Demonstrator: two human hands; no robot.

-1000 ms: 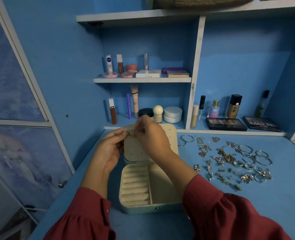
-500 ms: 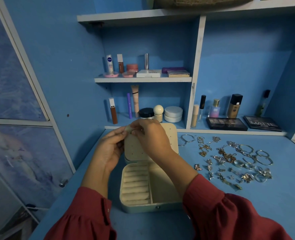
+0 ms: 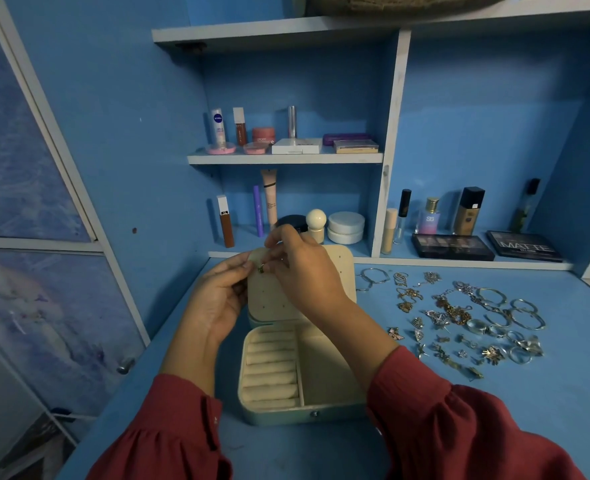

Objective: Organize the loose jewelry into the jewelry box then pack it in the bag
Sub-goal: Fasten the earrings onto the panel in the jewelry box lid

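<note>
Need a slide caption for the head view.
Both hands pinch a small earring at the open jewelry box lid.

The scene is dimly and evenly lit, with a cool blue cast over everything. Soft shadows are cast under the shelf (image 3: 285, 157) and in the compartments below it. Faint glints are seen on the loose jewelry (image 3: 460, 317) to the right of the jewelry box (image 3: 273, 372). Straight edges far from the box are bowed by wide-angle distortion. Fine detail is softened, most of all at the frame's borders.
</note>
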